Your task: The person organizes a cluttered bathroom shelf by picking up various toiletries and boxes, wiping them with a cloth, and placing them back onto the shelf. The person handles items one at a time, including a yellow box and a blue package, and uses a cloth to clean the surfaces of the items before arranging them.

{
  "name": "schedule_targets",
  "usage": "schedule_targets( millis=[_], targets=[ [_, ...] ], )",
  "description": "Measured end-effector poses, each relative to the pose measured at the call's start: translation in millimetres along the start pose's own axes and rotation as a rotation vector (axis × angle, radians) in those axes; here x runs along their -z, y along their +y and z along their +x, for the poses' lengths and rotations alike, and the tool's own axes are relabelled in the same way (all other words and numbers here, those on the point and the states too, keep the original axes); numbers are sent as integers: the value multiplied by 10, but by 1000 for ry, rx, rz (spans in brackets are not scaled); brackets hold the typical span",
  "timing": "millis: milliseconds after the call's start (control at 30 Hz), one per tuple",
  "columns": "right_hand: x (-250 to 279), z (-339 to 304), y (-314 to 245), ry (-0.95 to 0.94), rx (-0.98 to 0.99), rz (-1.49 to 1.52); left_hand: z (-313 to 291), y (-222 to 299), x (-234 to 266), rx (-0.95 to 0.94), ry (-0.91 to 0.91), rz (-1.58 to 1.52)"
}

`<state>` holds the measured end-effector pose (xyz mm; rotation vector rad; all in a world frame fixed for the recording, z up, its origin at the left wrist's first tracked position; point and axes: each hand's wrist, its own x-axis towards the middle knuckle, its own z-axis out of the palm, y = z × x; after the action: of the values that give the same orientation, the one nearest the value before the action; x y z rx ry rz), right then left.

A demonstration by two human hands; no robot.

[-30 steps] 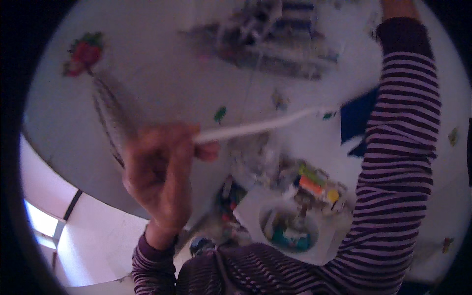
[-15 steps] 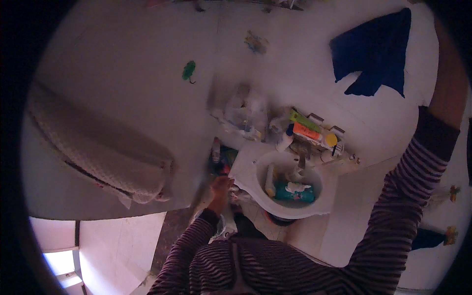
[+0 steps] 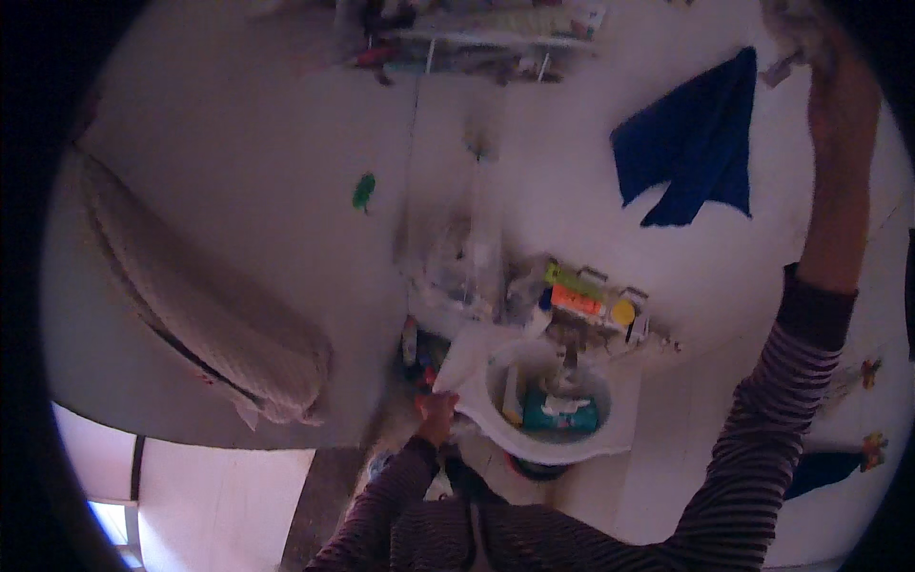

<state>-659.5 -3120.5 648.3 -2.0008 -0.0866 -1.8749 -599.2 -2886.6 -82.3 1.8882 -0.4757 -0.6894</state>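
Note:
High at the right, my right hand (image 3: 831, 62) is raised against the wall, blurred and partly cut off by the dark rim. A crumpled pale cloth (image 3: 793, 36) shows at its fingers, which look closed on it. Lower down, my left hand (image 3: 438, 412) is at the left front corner of the white sink (image 3: 519, 439), its fingers closed over the edge. In the basin lies a teal soft pack (image 3: 560, 412) with white tissue on top, beside a pale yellowish bottle (image 3: 513, 393). The tap (image 3: 570, 357) stands behind them.
A dark blue cloth (image 3: 691, 143) hangs on the wall. Behind the sink, a ledge holds an orange tube (image 3: 577, 300), a yellow round lid (image 3: 622, 313) and plastic bags (image 3: 457, 272). A beige towel (image 3: 219, 315) hangs at left; a rack (image 3: 477, 43) is above.
The view has tilted up, so the sink sits lower and the upper rack shows more. My right hand has come into view with the pale cloth. My left hand stays at the sink corner.

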Motion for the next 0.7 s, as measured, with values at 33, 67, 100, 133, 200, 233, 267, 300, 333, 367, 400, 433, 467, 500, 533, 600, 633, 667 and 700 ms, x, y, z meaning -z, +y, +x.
schedule_targets(
  millis=[33, 67, 100, 133, 200, 233, 267, 300, 333, 367, 400, 433, 467, 500, 533, 600, 633, 667, 700],
  targets=[
    [-8, 42, -22, 14, 0, 23, 50, -27, -8, 72, -59, -60],
    [-157, 29, -9, 14, 0, 98, 94, -110, 39, 166, -77, -127],
    [-199, 58, -42, 16, 2, 125, 139, -167, 29, 72, -114, 112],
    [-180, 50, 1, 13, -7, 138, 102, -146, 12, -42, -108, 220],
    [-27, 97, 201, 13, -58, 152, -117, 38, 10, -303, -35, 305],
    [-47, 98, 177, 58, -74, 156, -162, 6, 49, -453, -58, 316],
    [-113, 97, 128, 100, -85, 172, -197, -58, 95, -599, -70, 325],
    [-204, 91, -31, 79, -85, 226, -173, -276, 31, -571, -80, 202],
    [-256, 99, -115, 80, -93, 238, -138, -507, -61, -544, -101, 83],
    [-332, 95, -152, 77, -101, 264, -74, -508, -90, -436, -57, 10],
    [-275, 121, -100, 87, -123, 255, -31, -442, -137, -334, -44, -59],
    [-171, 121, 29, 92, -119, 264, -251, -240, -81, -324, -62, 107],
    [-168, 172, 80, 86, -109, 298, -361, -1, 8, -306, -49, 265],
    [-350, 290, -52, 61, -88, 386, -261, 10, 40, -63, 47, -179],
    [-373, 396, -18, 74, -63, 347, -294, 263, 51, -7, 85, -356],
    [-375, 591, 147, 109, -26, 239, -432, 1078, 142, -72, 114, -555],
    [-447, 686, 148, 95, 7, 213, -511, 1542, 307, -189, 117, -582],
    [-571, 804, 142, 80, 46, 143, -606, 2004, 516, -312, 137, -599],
    [-709, 931, 139, 66, 83, 70, -690, 2494, 778, -444, 128, -614]
  ],
)
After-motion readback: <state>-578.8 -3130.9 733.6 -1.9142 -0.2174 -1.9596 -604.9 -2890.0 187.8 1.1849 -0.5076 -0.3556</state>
